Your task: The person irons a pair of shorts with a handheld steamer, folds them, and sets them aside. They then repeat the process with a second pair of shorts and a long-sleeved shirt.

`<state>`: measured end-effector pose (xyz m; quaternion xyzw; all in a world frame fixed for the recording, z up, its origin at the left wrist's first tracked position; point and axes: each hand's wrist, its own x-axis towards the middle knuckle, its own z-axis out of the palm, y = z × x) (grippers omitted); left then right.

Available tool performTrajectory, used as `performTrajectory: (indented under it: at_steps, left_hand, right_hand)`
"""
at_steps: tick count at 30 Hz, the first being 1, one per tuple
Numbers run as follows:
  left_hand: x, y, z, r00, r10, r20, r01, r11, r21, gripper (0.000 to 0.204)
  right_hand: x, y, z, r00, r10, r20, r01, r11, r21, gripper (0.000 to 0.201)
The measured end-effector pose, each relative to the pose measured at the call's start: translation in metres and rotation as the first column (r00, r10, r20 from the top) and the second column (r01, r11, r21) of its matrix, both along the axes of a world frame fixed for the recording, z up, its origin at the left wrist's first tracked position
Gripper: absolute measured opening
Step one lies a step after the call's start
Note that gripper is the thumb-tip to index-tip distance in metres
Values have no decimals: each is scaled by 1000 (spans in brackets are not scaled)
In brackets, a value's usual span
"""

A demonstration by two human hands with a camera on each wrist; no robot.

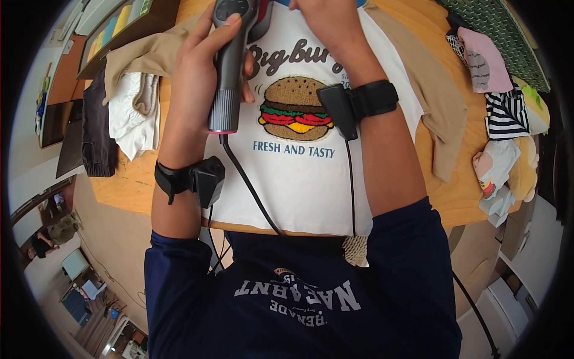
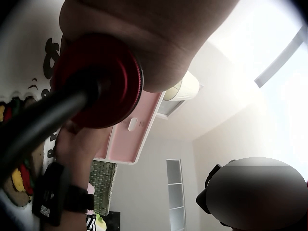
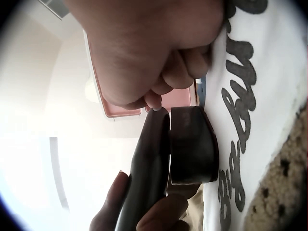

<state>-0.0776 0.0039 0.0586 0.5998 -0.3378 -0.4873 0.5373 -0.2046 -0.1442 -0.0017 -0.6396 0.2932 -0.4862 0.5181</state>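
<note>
On the white shirt [image 1: 287,191], dark script between the left hand [image 1: 200,69] and right hand [image 1: 329,27] reads "Big bur", its end hidden behind the right hand's forearm; blue capitals nearer the person than both hands say "FRESH AND TASTY". A partly covered "20" stands beside the right hand's wrist camera [image 1: 339,107]. Below both hands, the navy shirt [image 1: 245,323] bears upside-down lettering, apparently "NAEARNT".

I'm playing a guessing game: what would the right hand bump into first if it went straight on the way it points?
Probably the pink panel, seen beyond the right hand in its wrist view. Depth is unclear, and the head view is cut off ahead.
</note>
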Motion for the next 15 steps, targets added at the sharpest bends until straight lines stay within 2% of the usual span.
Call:
performTrajectory:
  at_steps: [2, 3, 5, 6, 8, 9, 10, 12, 13, 15]
  left_hand:
    - [6, 1, -4, 999, 44, 14, -44, 999, 16, 31]
    - [8, 1, -3, 999, 42, 7, -42, 999, 7, 28]
    - [15, 1, -6, 999, 38, -2, -38, 999, -18, 29]
    - [19, 0, -8, 1000, 29, -12, -30, 998, -49, 31]
    - [26, -1, -11, 999, 24, -22, -26, 996, -80, 32]
    - [30, -1, -12, 999, 46, -6, -46, 994, -98, 33]
    - [33, -1, -13, 998, 67, 9, -66, 991, -116, 33]
    - [37, -1, -12, 997, 76, 8, -74, 990, -120, 33]
    - [37, 0, -10, 997, 74, 3, -73, 990, -118, 34]
    - [37, 1, -9, 997, 74, -15, -75, 991, -111, 34]
  right_hand:
    - [2, 11, 10, 970, 225, -89, -219, 973, 76, 35]
    - [4, 17, 11, 969, 230, -89, -223, 971, 83, 35]
    - [11, 26, 12, 878, 470, -92, -449, 874, 184, 28]
    - [17, 31, 9, 876, 474, -92, -452, 872, 185, 28]
    - [28, 42, 3, 800, 600, 10, -584, 774, 246, 34]
    - [27, 44, 2, 760, 650, 22, -624, 719, 305, 30]
    - [24, 46, 8, 757, 653, 23, -628, 717, 304, 30]
    - [17, 50, 20, 708, 696, -118, -631, 699, 336, 28]
    - [18, 50, 20, 707, 697, -116, -633, 698, 336, 28]
    - [18, 50, 20, 641, 751, -160, -679, 651, 339, 23]
